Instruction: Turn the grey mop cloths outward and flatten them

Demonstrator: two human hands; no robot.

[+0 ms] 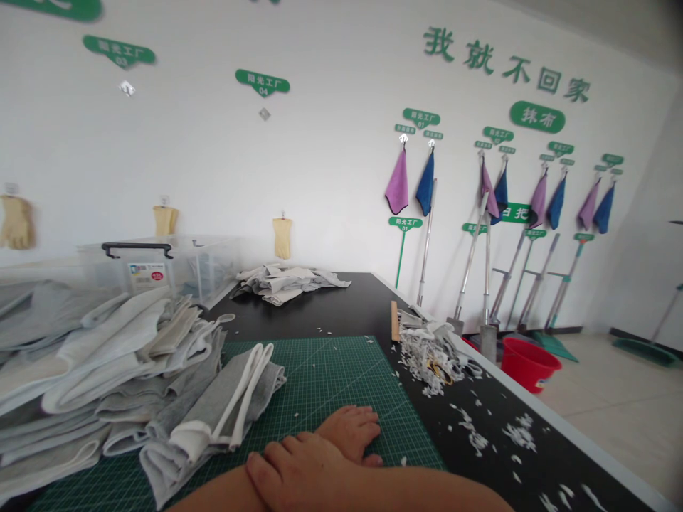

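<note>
My left hand (349, 432) lies palm down on a green cutting mat (331, 366), its fingers stretched out and holding nothing. Across my left wrist rests my right hand (296, 466), with its fingers slightly bent over the forearm; no object shows in it. Just left of my hands is a stack of folded grey fabric pieces (229, 405) with white bands on top. A larger pile of grey and white fabric pieces (107, 355) spreads over the left side, partly covering the mat.
More fabric pieces (291, 283) lie at the black table's (363, 299) far end, beside a clear plastic bin (213, 267). To the right are a wooden strip (395, 321), a heap of white scraps (432, 352) and loose bits. A red bucket (528, 364) and mops stand beyond the table.
</note>
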